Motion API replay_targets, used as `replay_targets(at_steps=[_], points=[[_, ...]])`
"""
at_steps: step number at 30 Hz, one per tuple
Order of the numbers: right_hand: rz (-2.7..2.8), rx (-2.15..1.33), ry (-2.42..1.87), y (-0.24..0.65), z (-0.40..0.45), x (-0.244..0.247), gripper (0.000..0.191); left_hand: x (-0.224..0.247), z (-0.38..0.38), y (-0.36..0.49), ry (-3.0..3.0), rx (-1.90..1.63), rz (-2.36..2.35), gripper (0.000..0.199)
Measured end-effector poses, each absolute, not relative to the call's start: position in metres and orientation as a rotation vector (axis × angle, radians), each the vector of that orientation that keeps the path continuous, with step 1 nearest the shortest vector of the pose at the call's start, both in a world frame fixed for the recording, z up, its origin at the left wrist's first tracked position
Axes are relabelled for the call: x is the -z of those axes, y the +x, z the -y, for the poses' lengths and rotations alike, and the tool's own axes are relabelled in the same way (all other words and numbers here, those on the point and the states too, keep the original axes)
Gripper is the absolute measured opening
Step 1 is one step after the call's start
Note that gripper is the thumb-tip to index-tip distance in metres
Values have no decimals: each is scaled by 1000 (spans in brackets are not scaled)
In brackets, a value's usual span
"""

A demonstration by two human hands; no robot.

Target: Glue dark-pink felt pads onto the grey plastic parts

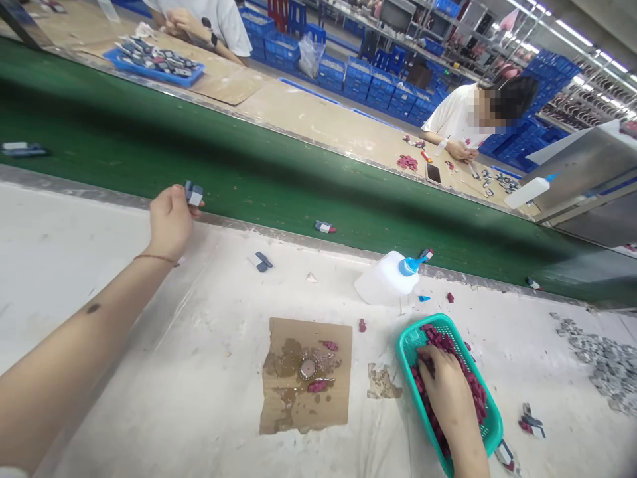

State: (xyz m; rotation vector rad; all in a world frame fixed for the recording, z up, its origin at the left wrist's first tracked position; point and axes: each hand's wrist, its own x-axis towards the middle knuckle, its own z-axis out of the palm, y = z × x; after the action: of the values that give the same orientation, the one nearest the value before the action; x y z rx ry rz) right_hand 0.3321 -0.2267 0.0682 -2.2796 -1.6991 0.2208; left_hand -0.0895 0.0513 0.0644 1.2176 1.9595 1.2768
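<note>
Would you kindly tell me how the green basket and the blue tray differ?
Contents: the green basket holds maroon pieces, while the blue tray holds mainly dark and white pieces.
Place: the basket stands on the near white table; the tray lies across the green belt, on a brown surface.
Hands: the right hand reaches into the basket, but none is in the tray.
Both are heaped with small pieces.

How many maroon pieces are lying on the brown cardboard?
2. One maroon piece lies beyond the round piece, to its right; the second maroon piece lies on its near side. None seem hidden there.
</note>
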Motion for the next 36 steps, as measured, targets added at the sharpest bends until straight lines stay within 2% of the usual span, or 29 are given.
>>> replay_targets(at_steps=[4, 7, 13, 19, 23, 32, 36], points=[[1328, -546, -2063, 323, 225, -83, 27, -71, -5, -76, 999, -1289, -1623, 27], [1060, -758, -1857, 308, 222, -94, 32, -76, 37, -66, 763, -1088, -1342, 18], [818, -1157, -1601, 264, 207, -91, 34, -75, 102, -39, 883, -839, -1213, 38], [860, -1518, -1480, 225, 186, -76, 40, -66, 136, -14, 889, -709, -1048, 40], [1140, -1440, -1549, 213, 181, -68, 40, -59, 145, -5, 854, -814, -1061, 41], [1907, -922, -1556, 198, 188, -57, 23, -54, 148, -3, 667, -920, -1028, 44], [2202, -637, -1402, 196, 185, -53, 32, -48, 149, -3, 596, -953, -977, 46]])
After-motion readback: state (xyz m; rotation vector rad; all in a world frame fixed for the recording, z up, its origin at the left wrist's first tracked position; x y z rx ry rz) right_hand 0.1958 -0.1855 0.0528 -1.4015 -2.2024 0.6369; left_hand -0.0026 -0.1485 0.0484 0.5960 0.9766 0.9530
